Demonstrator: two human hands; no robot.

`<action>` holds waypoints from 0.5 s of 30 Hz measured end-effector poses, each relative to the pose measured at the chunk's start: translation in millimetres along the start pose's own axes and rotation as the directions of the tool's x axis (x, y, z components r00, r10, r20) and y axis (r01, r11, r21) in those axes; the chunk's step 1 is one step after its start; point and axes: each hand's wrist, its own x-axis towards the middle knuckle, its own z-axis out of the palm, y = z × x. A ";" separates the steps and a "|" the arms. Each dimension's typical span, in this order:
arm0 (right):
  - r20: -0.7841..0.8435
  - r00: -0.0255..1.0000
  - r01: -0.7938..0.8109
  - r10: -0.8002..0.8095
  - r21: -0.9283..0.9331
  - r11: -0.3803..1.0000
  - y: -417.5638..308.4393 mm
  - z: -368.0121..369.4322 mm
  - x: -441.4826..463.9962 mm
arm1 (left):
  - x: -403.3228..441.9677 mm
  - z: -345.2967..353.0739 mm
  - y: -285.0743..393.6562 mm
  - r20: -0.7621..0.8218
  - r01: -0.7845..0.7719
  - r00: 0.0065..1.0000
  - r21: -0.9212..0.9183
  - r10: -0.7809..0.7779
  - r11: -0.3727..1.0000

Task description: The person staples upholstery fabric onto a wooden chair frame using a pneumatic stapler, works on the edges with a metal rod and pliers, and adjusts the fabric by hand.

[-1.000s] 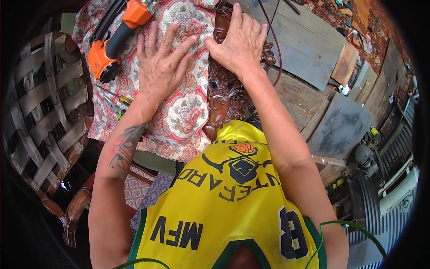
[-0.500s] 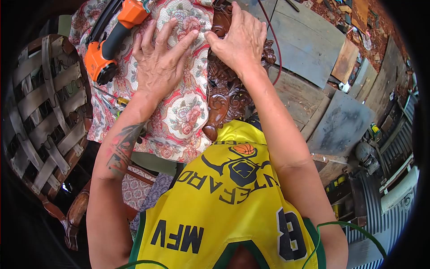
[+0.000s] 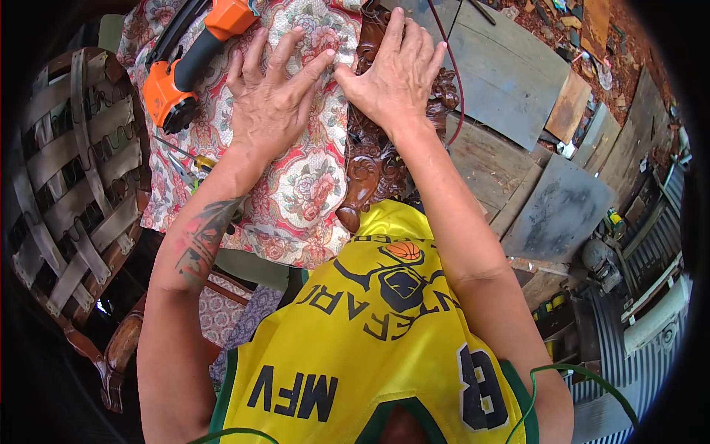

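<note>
Floral upholstery fabric (image 3: 314, 189) in red, cream and grey lies over a piece of furniture with a carved, varnished brown wooden edge (image 3: 367, 177). My left hand (image 3: 272, 100) rests flat on the fabric, fingers spread. My right hand (image 3: 394, 81) lies across the carved wood with fingers stretched out, its thumb on the fabric's right edge. Left of my left hand is an orange and black power tool (image 3: 166, 92), partly cut off at the top. A yellow-handled screwdriver (image 3: 203, 160) and green-handled pliers (image 3: 181, 174) lie near my left forearm.
A wooden frame with woven straps (image 3: 81, 170) and springs stands at the left. A dark red hose or cord (image 3: 460, 96) runs along the right of the carved wood. Boards and sheets (image 3: 506, 81) cover the ground to the right, with corrugated metal (image 3: 614, 348) lower down.
My right thumb has slid left onto the fabric edge. My left hand stays flat on the fabric. The view has shifted slightly.
</note>
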 end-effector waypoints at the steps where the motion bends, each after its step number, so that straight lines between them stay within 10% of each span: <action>1: 0.016 1.000 0.009 -0.009 0.041 0.999 3.1 0.4 0.1 | 0.3 0.1 -0.4 -0.003 -0.002 1.000 -0.005 0.002 1.000; 6: -0.179 0.983 0.041 -0.027 0.075 0.996 10.3 -14.1 -6.9 | 0.6 -0.9 0.0 -0.006 0.003 1.000 -0.005 -0.003 1.000; 15: 0.188 0.969 -0.200 0.161 0.212 0.957 -30.9 -24.2 -48.1 | 2.6 -4.2 2.5 0.012 -0.004 1.000 -0.008 0.004 1.000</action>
